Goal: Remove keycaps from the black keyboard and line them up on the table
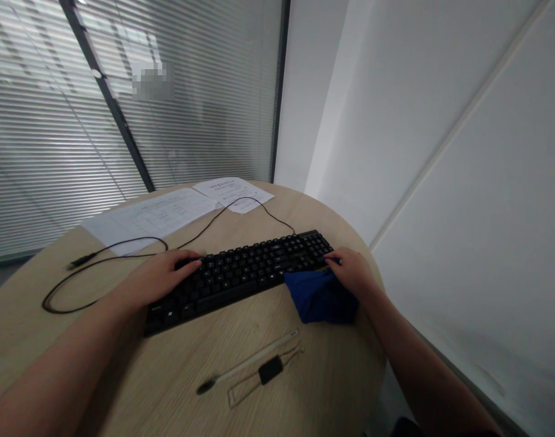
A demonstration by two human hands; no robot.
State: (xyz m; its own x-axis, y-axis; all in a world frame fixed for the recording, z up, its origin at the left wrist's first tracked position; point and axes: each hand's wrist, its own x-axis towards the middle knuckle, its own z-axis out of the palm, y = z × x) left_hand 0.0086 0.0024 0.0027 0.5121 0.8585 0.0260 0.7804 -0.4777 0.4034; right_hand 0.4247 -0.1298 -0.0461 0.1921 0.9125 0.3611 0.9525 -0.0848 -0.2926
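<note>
A black keyboard [245,273] lies across a round wooden table [122,388]. My left hand [161,276] rests on its left end, fingers stretched flat over the keys. My right hand [353,270] sits at the keyboard's right end, fingers curled around a blue cloth [320,297] that lies bunched on the table against the keyboard's front edge.
The keyboard's black cable [104,258] loops over the table to the left, its plug lying loose. Printed paper sheets [168,212] lie at the far side. A thin brush [245,364] and a wire keycap puller [268,371] lie near the front. White wall on the right, blinds behind.
</note>
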